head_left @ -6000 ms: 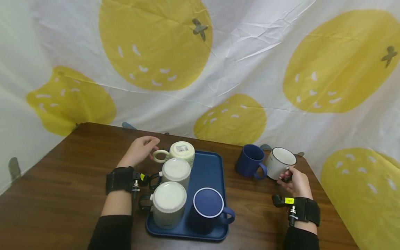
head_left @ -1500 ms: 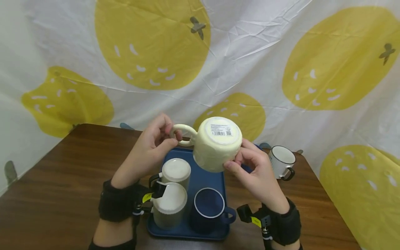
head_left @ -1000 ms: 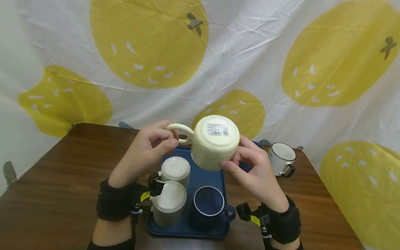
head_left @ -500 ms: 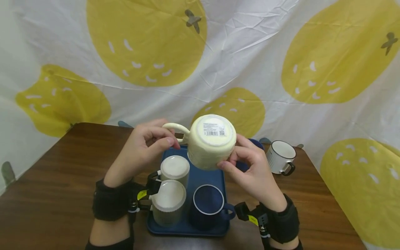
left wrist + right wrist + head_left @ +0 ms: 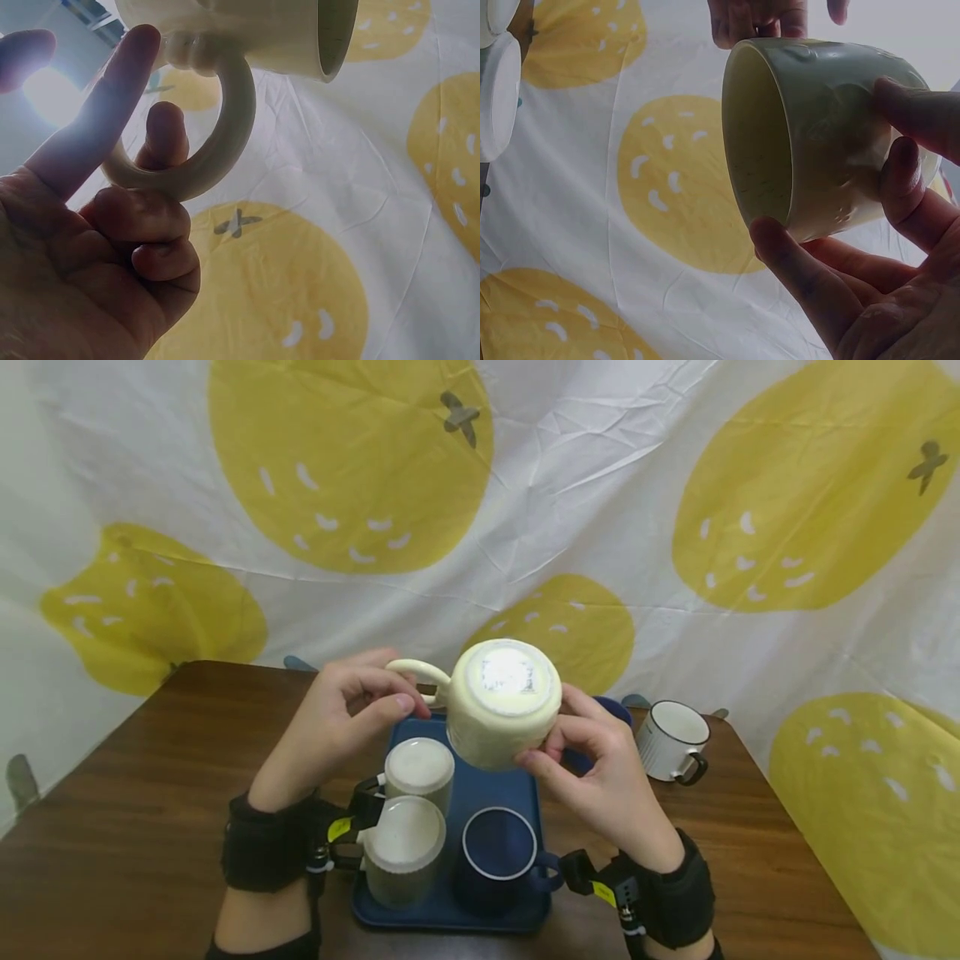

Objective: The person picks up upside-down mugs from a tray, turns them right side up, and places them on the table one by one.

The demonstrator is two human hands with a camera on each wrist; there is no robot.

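Wooden desk (image 5: 150,793) carries one blue tray (image 5: 487,777); three mugs stand upside down on it, two pale (image 5: 418,772) and one navy (image 5: 498,856); two more stand right of the tray, one blue (image 5: 611,706), one white (image 5: 671,739); one cream mug (image 5: 502,702) is held above the tray, base up; left hand (image 5: 337,727) pinches its handle; right hand (image 5: 600,768) has its grip clasped round the body.

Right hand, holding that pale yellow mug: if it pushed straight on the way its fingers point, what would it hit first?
The right hand already wraps the pale yellow ceramic mug. Its fingers point up and leftward, so beyond the mug it would probably meet the left hand gripping the mug's handle, though depth is unclear.
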